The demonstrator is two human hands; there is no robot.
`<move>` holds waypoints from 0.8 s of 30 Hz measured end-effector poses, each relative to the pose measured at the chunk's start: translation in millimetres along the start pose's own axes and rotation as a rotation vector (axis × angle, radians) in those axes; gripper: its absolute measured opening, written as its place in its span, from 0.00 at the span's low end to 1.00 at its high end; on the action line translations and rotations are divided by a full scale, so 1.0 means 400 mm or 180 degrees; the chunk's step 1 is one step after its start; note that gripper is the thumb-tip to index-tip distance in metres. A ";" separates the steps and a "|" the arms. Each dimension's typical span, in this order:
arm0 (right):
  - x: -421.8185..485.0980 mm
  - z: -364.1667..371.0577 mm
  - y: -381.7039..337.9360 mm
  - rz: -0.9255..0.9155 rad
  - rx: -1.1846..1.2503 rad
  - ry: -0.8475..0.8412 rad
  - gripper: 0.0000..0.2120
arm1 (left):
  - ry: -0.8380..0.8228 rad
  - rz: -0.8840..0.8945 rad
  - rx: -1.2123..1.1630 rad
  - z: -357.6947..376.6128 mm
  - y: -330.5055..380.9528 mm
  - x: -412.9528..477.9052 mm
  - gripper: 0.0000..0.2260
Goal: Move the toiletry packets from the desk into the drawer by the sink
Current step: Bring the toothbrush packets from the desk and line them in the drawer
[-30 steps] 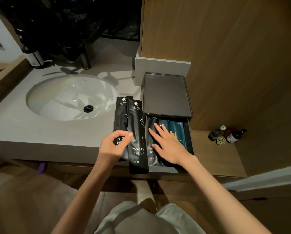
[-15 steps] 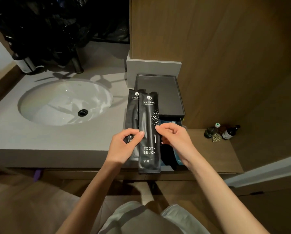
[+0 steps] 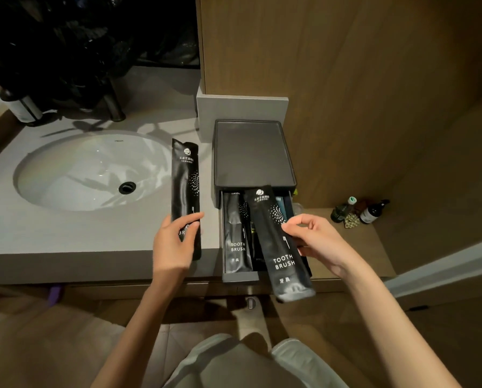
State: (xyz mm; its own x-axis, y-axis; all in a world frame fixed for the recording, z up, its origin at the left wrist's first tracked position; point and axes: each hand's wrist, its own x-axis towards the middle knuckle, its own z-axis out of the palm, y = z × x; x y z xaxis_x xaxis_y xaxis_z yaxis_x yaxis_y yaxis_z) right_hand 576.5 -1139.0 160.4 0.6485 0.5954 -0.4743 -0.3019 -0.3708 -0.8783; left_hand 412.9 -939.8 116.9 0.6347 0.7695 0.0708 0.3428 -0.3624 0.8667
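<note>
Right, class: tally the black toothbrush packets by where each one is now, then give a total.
Held in the left hand: 1
Held in the right hand: 1
Lying in the open drawer: 1
Total: 3

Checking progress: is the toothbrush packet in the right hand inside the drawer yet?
Not yet. The right hand holds the packet tilted above the open drawer, its lower end sticking out past the drawer front.

Three black toothbrush packets and my open drawer (image 3: 238, 276)

I see one packet (image 3: 186, 197) upright over the counter, a second packet (image 3: 279, 247) tilted above the drawer, overhanging its front edge, and a third packet (image 3: 235, 233) lying flat inside on the left
</note>
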 end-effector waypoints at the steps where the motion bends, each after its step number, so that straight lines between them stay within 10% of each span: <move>1: 0.004 -0.001 0.008 0.0110 -0.0080 -0.0004 0.02 | -0.0016 -0.0055 0.0000 0.004 -0.009 -0.002 0.10; 24: 0.220 0.110 0.108 -0.0045 -0.0277 0.1161 0.03 | -0.0575 -0.0727 -0.0183 0.113 -0.065 -0.022 0.15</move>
State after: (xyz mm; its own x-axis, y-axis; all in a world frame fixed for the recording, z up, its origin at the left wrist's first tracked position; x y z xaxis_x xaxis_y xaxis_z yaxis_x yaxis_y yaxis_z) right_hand 589.9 -1071.3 77.9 0.8632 0.3136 -0.3956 -0.2408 -0.4329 -0.8687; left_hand 430.0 -960.9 71.5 0.6604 0.7198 -0.2139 0.4545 -0.1564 0.8769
